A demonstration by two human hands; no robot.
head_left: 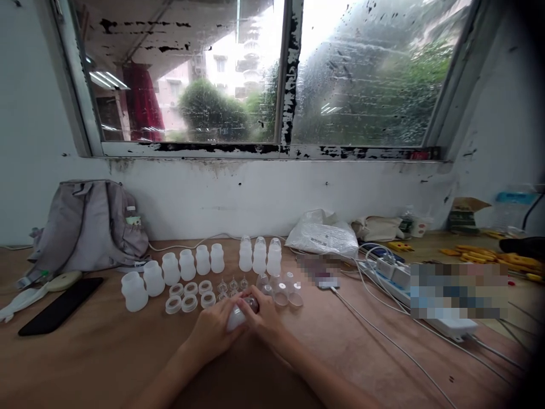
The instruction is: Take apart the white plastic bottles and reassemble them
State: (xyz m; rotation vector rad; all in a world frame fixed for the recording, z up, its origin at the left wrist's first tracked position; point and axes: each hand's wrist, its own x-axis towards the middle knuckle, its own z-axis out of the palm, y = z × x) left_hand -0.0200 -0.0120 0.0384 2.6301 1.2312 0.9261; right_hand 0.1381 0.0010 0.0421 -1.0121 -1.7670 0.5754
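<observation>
A white baby bottle (235, 319) lies tilted between my hands, close to the table's front. My left hand (215, 322) is wrapped round its body. At the upper end, my right hand (264, 312) closes over a clear cap (254, 305); whether the cap is fully seated cannot be seen. Just beyond my hands stand several silicone teats (233, 284), partly covered by my fingers. White collar rings (189, 303) lie in rows to the left, and loose clear caps (295, 296) to the right. Open bottle bodies (171, 269) form a line at the back left. Three capped bottles (259, 257) stand behind the teats.
A grey backpack (91, 227) and a black flat case (62, 307) occupy the left. At right are a plastic bag (323, 234), a power strip (447, 321) with white cables across the table, and yellow tools (477, 254). The wall and window rise behind.
</observation>
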